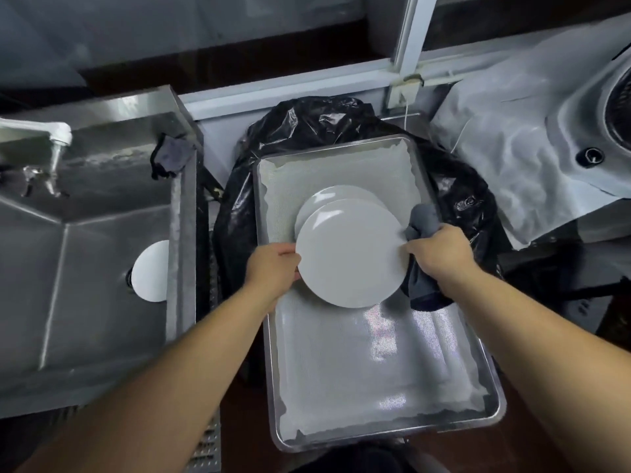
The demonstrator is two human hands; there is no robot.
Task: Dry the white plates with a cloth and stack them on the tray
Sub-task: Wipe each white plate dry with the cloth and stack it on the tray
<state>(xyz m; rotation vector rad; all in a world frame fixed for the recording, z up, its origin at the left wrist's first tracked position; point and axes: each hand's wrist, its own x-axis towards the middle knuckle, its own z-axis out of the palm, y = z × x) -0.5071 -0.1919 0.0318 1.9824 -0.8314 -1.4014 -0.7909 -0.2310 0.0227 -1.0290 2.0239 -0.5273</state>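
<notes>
I hold a white plate (348, 254) above the metal tray (386, 428). My left hand (273, 264) grips its left rim. On the plate's right rim sits my right hand (440, 254), which holds a grey cloth (423, 220) bunched against the edge and hanging below the hand. A second white plate (327, 198) lies on the tray's lined bottom, partly hidden under the held one. Another white plate (152, 271) lies in the steel sink (85, 233) at the left, half hidden by the sink wall.
The tray rests on a bin covered by a black bag (307, 121). A tap (51, 138) and a dark rag (170, 158) are at the sink's back. A plastic-wrapped appliance (546, 131) stands at the right.
</notes>
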